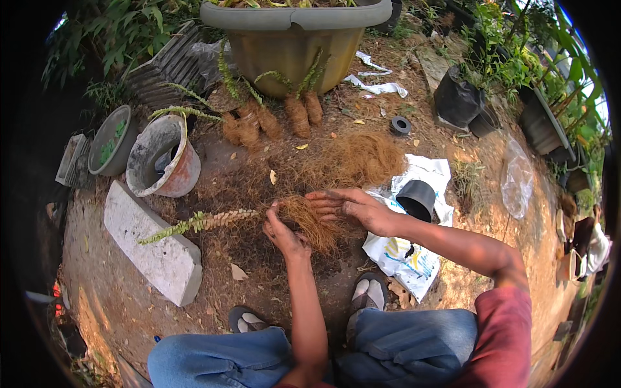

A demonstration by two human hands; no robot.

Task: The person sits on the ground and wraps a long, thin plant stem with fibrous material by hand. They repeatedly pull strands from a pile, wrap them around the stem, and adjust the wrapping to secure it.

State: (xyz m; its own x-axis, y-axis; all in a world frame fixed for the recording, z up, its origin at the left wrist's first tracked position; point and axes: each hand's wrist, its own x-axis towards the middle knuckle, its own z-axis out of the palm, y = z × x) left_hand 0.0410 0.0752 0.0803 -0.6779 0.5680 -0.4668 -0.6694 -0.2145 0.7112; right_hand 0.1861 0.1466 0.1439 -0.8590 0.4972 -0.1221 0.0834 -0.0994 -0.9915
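Observation:
My left hand [288, 237] grips a tuft of brown, coir-like fibre [310, 220] at the base of a leafy stem [208, 222]. The stem sticks out to the left, green at its tip and brownish nearer the hand. My right hand [347, 206] cups the fibre from the other side, its fingers straight and close together. Fibre hides the stem's base and some of the fingertips. Beyond my hands lies a loose heap of the same fibre [366, 157]. Several fibre-wrapped bundles [297, 116] with leafy stems lean by a large planter [291, 53].
A concrete slab [150, 242] and a worn pot [167, 165] lie to the left. On the right, a black pot [416, 200] rests on a white printed sack [407, 262]. A tape roll [400, 126] and white strips [381, 87] lie farther off.

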